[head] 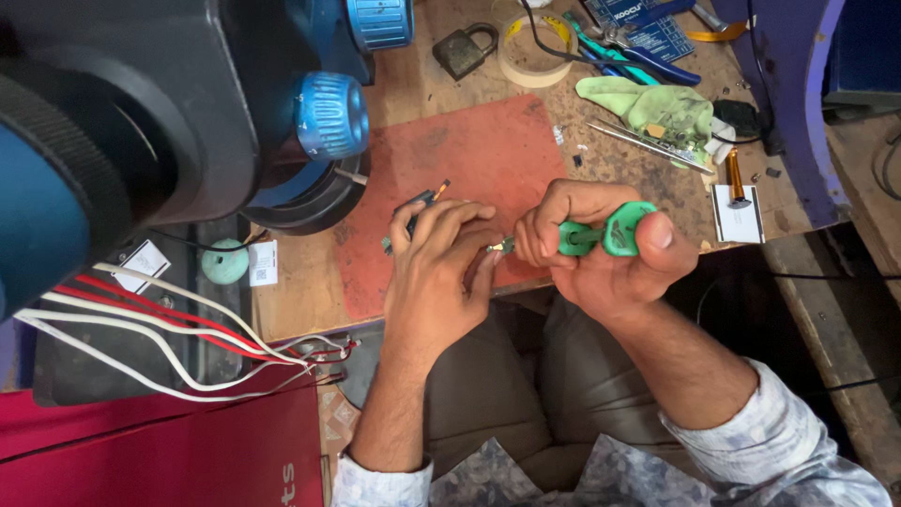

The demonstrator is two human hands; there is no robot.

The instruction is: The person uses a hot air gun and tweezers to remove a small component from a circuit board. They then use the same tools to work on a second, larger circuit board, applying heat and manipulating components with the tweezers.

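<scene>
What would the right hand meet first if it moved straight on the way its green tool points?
The right hand aims the green tool leftward; its tip seems already at the left hand's fingertips and the small part there.

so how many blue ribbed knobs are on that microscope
2 round blue ribbed knobs: one on the black microscope's side above the red mat, one at the top edge, cut off. Others may be hidden behind the body.

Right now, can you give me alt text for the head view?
The right hand grips a green-handled screwdriver, its tip meeting a small dark part pinched in the left hand over a red mat. A microscope stands at left; tape roll and padlock lie behind.
</scene>
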